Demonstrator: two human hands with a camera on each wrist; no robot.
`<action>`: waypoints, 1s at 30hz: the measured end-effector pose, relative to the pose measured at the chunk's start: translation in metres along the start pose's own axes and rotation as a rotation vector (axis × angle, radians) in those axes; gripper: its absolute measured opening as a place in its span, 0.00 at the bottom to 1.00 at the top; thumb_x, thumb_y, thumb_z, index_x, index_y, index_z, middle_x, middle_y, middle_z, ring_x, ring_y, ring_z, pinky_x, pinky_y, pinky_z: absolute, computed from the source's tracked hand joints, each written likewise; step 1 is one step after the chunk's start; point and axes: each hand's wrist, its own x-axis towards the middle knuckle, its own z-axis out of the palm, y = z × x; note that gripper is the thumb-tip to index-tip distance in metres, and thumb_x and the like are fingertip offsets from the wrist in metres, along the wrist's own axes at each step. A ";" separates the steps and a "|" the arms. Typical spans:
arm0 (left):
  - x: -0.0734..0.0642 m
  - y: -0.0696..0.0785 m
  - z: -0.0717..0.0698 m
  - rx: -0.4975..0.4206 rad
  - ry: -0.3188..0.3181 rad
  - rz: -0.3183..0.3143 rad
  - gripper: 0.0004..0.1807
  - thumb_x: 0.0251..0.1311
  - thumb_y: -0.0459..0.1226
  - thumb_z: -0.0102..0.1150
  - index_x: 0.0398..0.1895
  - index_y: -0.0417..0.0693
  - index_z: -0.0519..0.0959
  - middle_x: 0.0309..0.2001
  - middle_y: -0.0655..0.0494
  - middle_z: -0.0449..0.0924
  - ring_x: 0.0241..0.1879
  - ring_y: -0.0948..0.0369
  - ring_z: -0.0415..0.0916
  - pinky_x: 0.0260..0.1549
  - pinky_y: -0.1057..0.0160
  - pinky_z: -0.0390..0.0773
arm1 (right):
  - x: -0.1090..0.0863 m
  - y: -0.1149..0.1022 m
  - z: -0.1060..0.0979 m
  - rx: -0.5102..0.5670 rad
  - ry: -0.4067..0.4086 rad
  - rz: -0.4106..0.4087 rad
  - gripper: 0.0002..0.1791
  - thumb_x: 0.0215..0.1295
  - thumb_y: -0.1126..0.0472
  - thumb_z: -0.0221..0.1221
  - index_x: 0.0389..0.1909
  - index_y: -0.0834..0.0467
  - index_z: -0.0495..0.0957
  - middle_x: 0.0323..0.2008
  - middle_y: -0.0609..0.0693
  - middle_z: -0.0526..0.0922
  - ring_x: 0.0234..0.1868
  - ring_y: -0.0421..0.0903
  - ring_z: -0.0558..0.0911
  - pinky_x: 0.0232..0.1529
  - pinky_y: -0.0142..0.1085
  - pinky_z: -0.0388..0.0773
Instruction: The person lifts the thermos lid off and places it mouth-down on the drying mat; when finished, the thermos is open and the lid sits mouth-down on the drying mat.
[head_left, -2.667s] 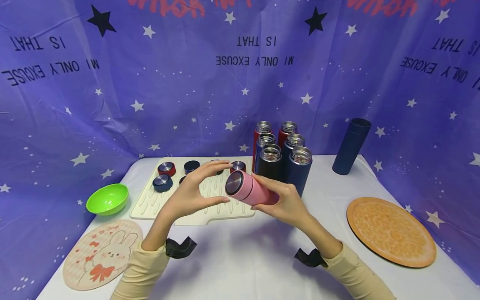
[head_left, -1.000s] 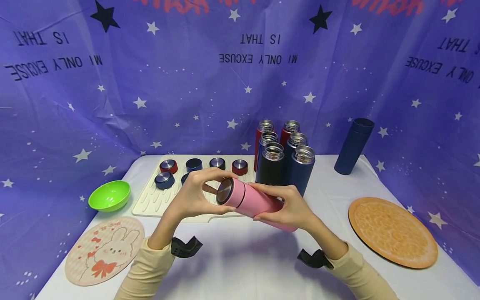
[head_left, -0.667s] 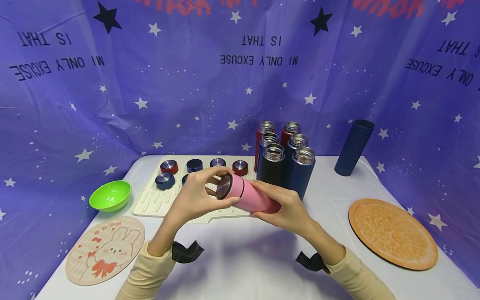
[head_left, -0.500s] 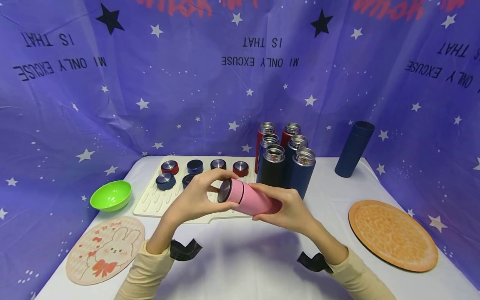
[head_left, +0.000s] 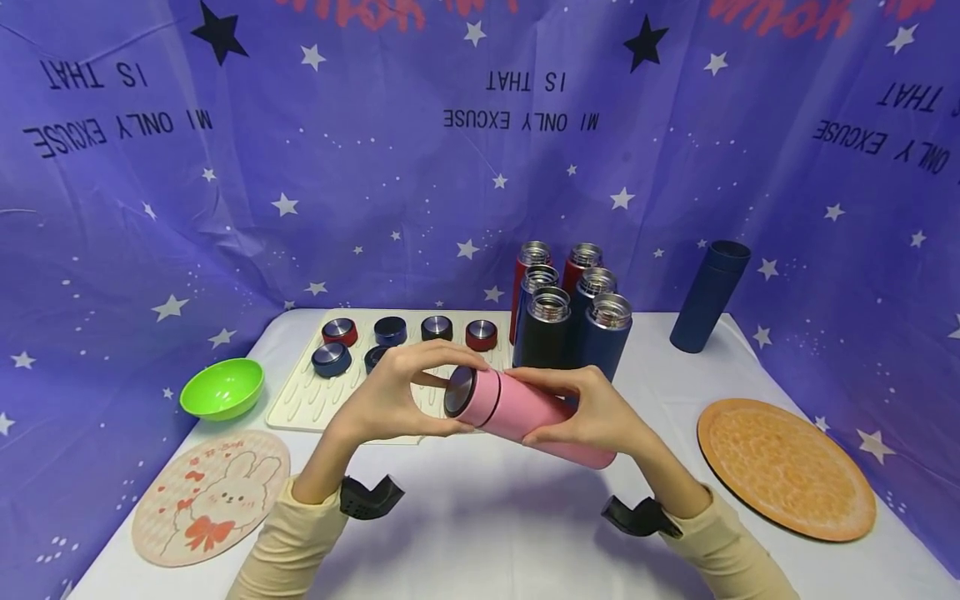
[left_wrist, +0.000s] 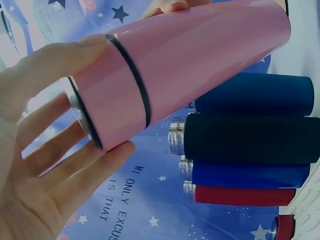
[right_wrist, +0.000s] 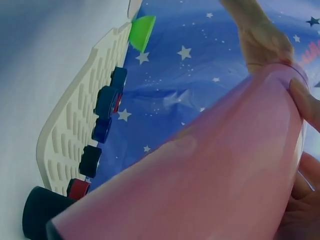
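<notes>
A pink thermos flask (head_left: 528, 410) is held tilted above the table, its steel-topped lid (head_left: 481, 398) toward the left. My right hand (head_left: 592, 412) grips the body, thumb below and fingers above. At the lid end, my left hand (head_left: 386, 396) pinches the lid between thumb and fingertips. In the left wrist view the thumb lies along the pink lid (left_wrist: 112, 95) by the dark seam, with a fingertip at its lower edge. The lid sits on the body, a dark ring between them. The flask's body (right_wrist: 200, 185) fills much of the right wrist view.
Several lidless flasks (head_left: 547, 333) stand behind the hands. Their lids (head_left: 339, 332) lie on a cream drying mat (head_left: 300, 408). A dark blue flask (head_left: 707, 300) stands back right. A green bowl (head_left: 222, 389), bunny placemat (head_left: 213, 504) and orange round mat (head_left: 783, 471) are at the sides.
My left hand, spread apart from the lid at first, has come onto it and pinches it. Its grip has shifted around the lid since. The flask has moved slightly right in the last half second.
</notes>
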 end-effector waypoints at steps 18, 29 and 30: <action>-0.008 -0.041 0.007 -0.003 -0.027 -0.219 0.34 0.45 0.38 0.77 0.58 0.50 0.74 0.56 0.56 0.74 0.56 0.58 0.71 0.44 0.61 0.82 | 0.002 0.007 0.010 -0.228 0.145 -0.163 0.39 0.40 0.55 0.79 0.59 0.55 0.77 0.51 0.47 0.83 0.48 0.44 0.82 0.47 0.38 0.81; -0.001 -0.016 0.001 -0.030 -0.039 -0.126 0.32 0.39 0.25 0.76 0.54 0.35 0.76 0.54 0.44 0.76 0.55 0.53 0.72 0.38 0.58 0.84 | 0.001 0.008 0.008 -0.102 0.094 -0.045 0.40 0.41 0.50 0.78 0.60 0.51 0.77 0.50 0.43 0.83 0.45 0.40 0.82 0.44 0.35 0.81; -0.003 -0.020 0.001 -0.031 -0.026 -0.137 0.33 0.40 0.27 0.77 0.54 0.37 0.77 0.54 0.46 0.77 0.55 0.54 0.72 0.38 0.59 0.84 | 0.001 0.007 0.010 -0.119 0.110 -0.067 0.40 0.41 0.51 0.78 0.60 0.52 0.77 0.50 0.43 0.83 0.45 0.40 0.82 0.44 0.35 0.81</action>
